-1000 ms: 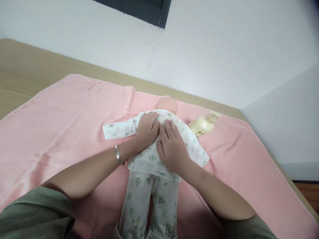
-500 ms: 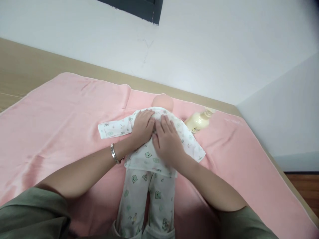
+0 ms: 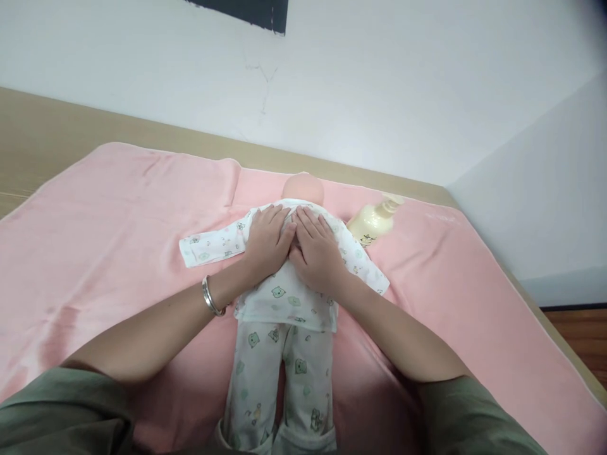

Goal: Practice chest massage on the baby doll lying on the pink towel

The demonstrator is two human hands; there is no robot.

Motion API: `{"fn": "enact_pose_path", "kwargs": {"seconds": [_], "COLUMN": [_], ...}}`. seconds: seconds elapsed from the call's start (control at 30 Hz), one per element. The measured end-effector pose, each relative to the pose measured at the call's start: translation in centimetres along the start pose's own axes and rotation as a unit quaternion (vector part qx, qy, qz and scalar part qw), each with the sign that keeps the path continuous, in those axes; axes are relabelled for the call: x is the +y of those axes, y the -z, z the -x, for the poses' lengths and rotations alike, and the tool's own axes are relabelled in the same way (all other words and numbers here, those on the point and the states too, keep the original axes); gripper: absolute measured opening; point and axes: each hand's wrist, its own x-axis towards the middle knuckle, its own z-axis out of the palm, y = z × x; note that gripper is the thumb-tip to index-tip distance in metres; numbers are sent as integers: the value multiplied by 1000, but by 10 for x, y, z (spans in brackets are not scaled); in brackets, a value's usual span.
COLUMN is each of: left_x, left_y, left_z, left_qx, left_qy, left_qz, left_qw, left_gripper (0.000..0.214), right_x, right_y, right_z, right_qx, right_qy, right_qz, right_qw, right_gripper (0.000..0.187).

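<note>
A baby doll point(image 3: 303, 188) lies stretched out on a pink mat, its head toward the wall and no face showing. It wears a white printed shirt point(image 3: 284, 306) and matching trousers point(image 3: 303, 379). My left hand point(image 3: 269, 245) rests flat on the upper left of the shirt, fingers extended. Beside it my right hand point(image 3: 318, 253) lies flat on the upper right, also with fingers stretched out. The two thumbs meet or nearly meet over the middle. Neither hand grips anything. The shirt's sleeves spread out to both sides.
A pale yellow bottle point(image 3: 372, 222) lies tilted on the pink mat point(image 3: 118, 253), right of the doll's shoulder. The mat covers a wooden surface point(image 3: 42, 136) whose far edge meets a white wall point(image 3: 360, 82). Wooden flooring point(image 3: 581, 338) shows at the lower right.
My right hand has moved slightly left and settled flat against the shirt, closer to my left hand. The camera view has shifted a little.
</note>
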Motion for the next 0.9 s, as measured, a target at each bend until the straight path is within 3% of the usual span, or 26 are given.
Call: {"fn": "enact_pose_path", "kwargs": {"seconds": [0.23, 0.4, 0.5, 0.63, 0.8, 0.9], "left_x": [-5, 2, 18, 33, 17, 10], "left_y": [6, 17, 19, 23, 29, 26], "left_z": [-9, -16, -6, 4, -16, -22], "left_qx": [-11, -80, -85, -117, -134, -122], "left_qy": [9, 13, 0, -11, 44, 45], "left_qz": [14, -35, -77, -74, -35, -63], "left_qw": [1000, 996, 993, 990, 989, 990], "left_gripper": [45, 45, 50, 57, 49, 49], "right_x": [-18, -1, 16, 18, -11, -17], "right_y": [6, 7, 7, 11, 16, 16], "right_z": [18, 2, -12, -12, 12, 16], "right_qx": [-1, -8, -10, -10, -7, -3], "right_qy": [17, -75, -119, -88, -58, -50], "right_qz": [36, 7, 14, 67, 172, 178], "right_qw": [999, 997, 993, 994, 983, 983], "right_gripper": [59, 63, 66, 63, 62, 60]}}
